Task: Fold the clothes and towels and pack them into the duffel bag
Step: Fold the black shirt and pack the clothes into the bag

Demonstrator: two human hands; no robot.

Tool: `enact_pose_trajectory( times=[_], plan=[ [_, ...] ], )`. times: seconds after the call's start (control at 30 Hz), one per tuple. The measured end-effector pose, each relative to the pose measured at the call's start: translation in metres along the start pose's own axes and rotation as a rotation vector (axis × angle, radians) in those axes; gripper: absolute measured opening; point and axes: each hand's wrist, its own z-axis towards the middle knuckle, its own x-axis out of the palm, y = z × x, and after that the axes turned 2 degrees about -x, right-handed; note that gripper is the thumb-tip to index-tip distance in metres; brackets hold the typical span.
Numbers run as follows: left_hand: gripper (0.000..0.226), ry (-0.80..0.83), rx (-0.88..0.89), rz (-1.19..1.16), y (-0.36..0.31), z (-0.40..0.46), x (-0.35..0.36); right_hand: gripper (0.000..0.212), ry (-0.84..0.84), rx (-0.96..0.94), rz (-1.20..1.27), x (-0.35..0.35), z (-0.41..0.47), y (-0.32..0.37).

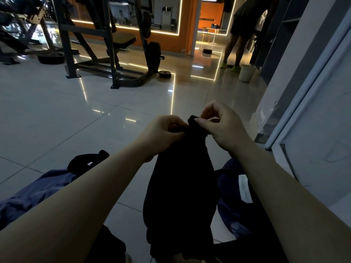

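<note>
A black garment (pixel 180 196) hangs in front of me, held up by its top edge. My left hand (pixel 165 133) grips that edge on the left, and my right hand (pixel 222 124) pinches it on the right, thumb and forefinger closed on the cloth. A blue-grey garment (pixel 38 192) lies crumpled on the floor at lower left, with a small black piece of cloth (pixel 85 161) at its far end. Another dark blue garment (pixel 233 196) with a white label lies at lower right, partly hidden by my right forearm. No duffel bag is visible.
Glossy tiled floor (pixel 95 120) stretches ahead. A weight machine (pixel 114 54) with loose plates stands at the back left. A person (pixel 243 35) stands at the back right near a white bucket (pixel 246 73). A white wall and door frame (pixel 303 111) run along the right.
</note>
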Motion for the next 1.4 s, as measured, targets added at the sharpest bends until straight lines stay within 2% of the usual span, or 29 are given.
enact_pose_trajectory(
  times=[0.1,0.2,0.3,0.43,0.5,0.6,0.87,1.0,1.17,1.3,1.4],
  plan=[
    [0.019,-0.079,-0.013,-0.067,-0.007,-0.004,0.002,0.009,0.060,0.096,0.056,-0.001,-0.003,0.001],
    [0.036,-0.096,0.026,-0.064,-0.010,-0.005,0.005,0.015,0.099,0.147,0.137,0.000,-0.006,0.002],
    [0.026,-0.136,0.094,0.041,-0.009,-0.004,0.007,0.021,0.138,0.173,0.216,-0.003,-0.006,0.004],
    [0.018,-0.186,0.026,-0.031,-0.009,-0.005,0.005,0.019,0.062,0.214,0.307,-0.012,-0.007,-0.003],
    [0.017,-0.201,0.001,-0.120,-0.010,-0.004,0.002,0.015,0.012,0.190,0.229,-0.018,-0.009,-0.005],
    [0.018,-0.227,-0.001,-0.191,-0.011,-0.004,0.000,0.010,0.076,0.182,0.189,-0.018,-0.013,-0.003],
    [0.012,-0.189,0.005,-0.170,-0.009,-0.005,0.005,0.008,0.067,0.228,0.192,-0.002,-0.010,-0.003],
    [0.013,-0.277,-0.024,-0.171,-0.004,0.000,-0.013,0.008,0.033,0.208,0.141,-0.003,-0.004,-0.002],
    [0.018,-0.470,-0.196,-0.023,0.024,-0.001,-0.051,0.018,-0.052,0.235,0.088,-0.011,0.003,-0.011],
    [0.017,-0.418,-0.343,0.242,0.053,-0.011,-0.079,0.016,-0.066,0.221,0.102,-0.021,0.002,-0.016],
    [0.010,-0.412,-0.330,0.363,0.057,-0.014,-0.085,0.018,-0.077,0.208,0.072,-0.021,0.000,-0.021]
  ],
)
